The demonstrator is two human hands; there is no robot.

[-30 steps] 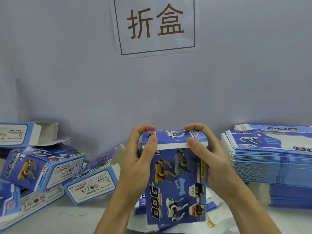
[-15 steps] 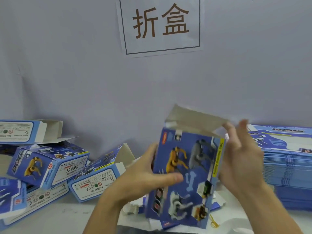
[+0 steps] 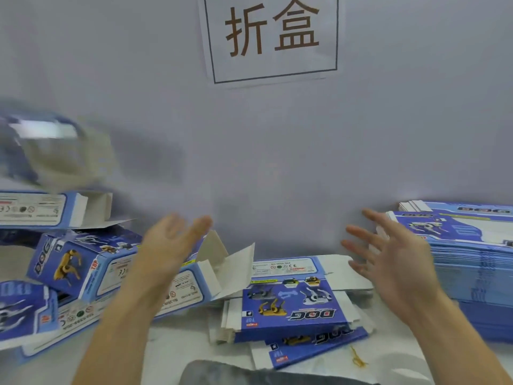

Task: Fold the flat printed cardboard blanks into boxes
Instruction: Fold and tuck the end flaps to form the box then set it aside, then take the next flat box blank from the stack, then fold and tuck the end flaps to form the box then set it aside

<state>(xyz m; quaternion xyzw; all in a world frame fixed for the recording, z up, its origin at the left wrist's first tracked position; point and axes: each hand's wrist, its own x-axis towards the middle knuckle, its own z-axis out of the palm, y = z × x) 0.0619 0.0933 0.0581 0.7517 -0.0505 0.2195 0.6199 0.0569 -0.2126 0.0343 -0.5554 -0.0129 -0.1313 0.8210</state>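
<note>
Both hands are held up empty with fingers spread — the left hand (image 3: 172, 245) by the pile of folded boxes (image 3: 83, 262), the right hand (image 3: 394, 259) nearer the tall stack of flat blanks (image 3: 472, 262) (just to its right). A loose blank (image 3: 294, 304) lies below, between them, long side across.

left hand (image 3: 169, 245) empty, fingers spread | right hand (image 3: 394, 262) empty | blurred box (image 3: 52, 148) airborne left

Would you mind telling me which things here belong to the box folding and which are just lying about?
Job:
flat blanks
blank stack
folded boxes
blurred box in the air

Lying about:
wall sign
yellow rubber band
</note>
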